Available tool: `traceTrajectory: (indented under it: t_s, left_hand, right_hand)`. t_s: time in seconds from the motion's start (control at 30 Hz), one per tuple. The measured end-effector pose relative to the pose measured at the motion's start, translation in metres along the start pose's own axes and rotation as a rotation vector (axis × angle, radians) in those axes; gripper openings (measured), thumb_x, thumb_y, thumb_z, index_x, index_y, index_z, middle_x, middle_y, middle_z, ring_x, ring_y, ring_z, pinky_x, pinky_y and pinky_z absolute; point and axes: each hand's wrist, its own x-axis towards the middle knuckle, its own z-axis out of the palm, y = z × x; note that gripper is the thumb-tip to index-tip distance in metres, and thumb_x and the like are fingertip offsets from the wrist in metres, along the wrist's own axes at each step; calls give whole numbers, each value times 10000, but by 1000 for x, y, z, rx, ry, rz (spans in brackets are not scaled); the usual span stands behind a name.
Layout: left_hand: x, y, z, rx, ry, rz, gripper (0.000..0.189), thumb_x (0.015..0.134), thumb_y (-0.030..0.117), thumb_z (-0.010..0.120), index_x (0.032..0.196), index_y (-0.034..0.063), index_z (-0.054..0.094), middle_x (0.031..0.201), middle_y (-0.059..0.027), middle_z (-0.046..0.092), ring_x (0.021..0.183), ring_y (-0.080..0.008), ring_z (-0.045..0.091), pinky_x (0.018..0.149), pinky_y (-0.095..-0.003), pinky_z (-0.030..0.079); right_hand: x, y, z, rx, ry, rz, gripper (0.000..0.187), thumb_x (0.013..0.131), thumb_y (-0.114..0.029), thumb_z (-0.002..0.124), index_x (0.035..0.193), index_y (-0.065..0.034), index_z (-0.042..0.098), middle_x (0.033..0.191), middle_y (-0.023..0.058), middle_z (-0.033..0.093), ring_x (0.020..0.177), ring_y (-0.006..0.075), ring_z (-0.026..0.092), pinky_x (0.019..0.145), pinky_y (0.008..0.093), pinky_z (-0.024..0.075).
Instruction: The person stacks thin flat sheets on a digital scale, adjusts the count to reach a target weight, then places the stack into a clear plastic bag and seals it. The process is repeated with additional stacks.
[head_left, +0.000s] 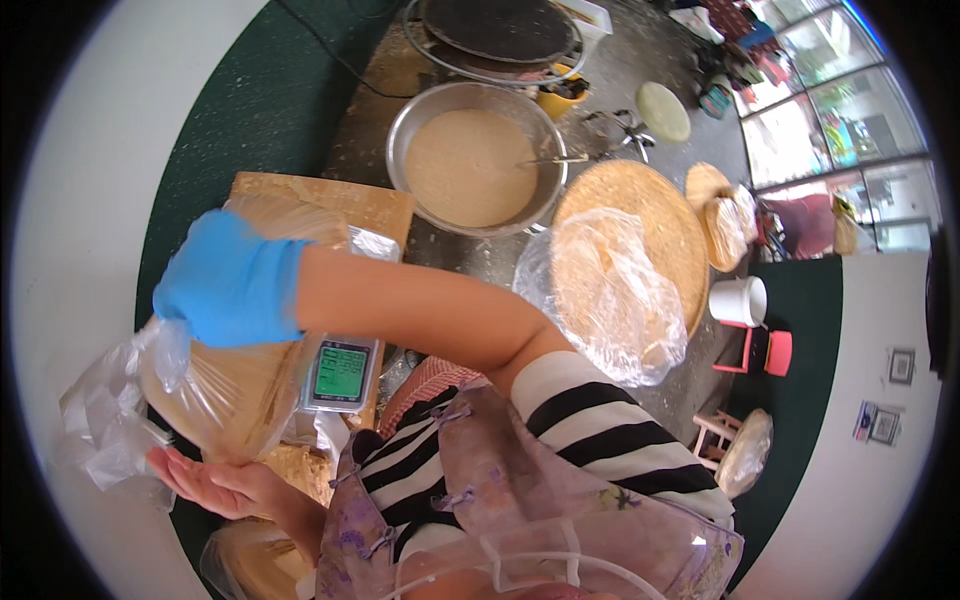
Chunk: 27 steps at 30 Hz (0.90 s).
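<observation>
My right hand, in a blue glove and blurred, grips the gathered top of a clear plastic bag. Thin, flat, tan sheets of food fill this bag, which looks like it leans over the edge of a digital scale with a lit green display. Bare and palm up, my left hand is at the bag's lower edge, fingers extended and apart from the bag. Beyond the glove, more tan sheets in plastic lie on a wooden board. Crumpled thin plastic bags hang at the left.
A metal basin of pale batter stands ahead, below a round black griddle. To the right, clear plastic sheeting covers part of a round woven tray. Another bagged stack lies below my left hand. A white bucket is farther right.
</observation>
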Motion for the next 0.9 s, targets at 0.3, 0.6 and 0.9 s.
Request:
traceTrajectory:
  t_s: [0.3, 0.6, 0.9]
  left_hand:
    - [-28, 71, 37, -397, -262, 176, 434, 946, 179, 380, 1284, -94, 375, 1324, -299, 387, 1238, -407, 398, 1024, -473, 348]
    - [-180, 137, 66, -488, -947, -367, 209, 821, 46, 571, 1025, 19, 608, 1084, -129, 609, 984, -273, 588, 880, -362, 445]
    - [-299, 157, 43, -251, -1403, -592, 266, 838, 242, 582, 1054, 93, 622, 1051, -112, 620, 962, -305, 594, 811, -391, 475]
  right_hand:
    - [-185, -44, -158, -30, 396, 395, 228, 690, -55, 601, 900, -87, 684, 744, 131, 653, 699, 310, 644, 670, 392, 513]
    - [-524, 62, -200, -128, 391, 1220, 273, 825, -59, 502, 1046, 26, 639, 1007, 152, 669, 903, 213, 625, 789, 326, 487]
    - [-808, 178, -165, -544, -52, 1646, 413, 912, -321, 484, 1200, -41, 581, 1053, 180, 646, 778, 285, 616, 664, 409, 491]
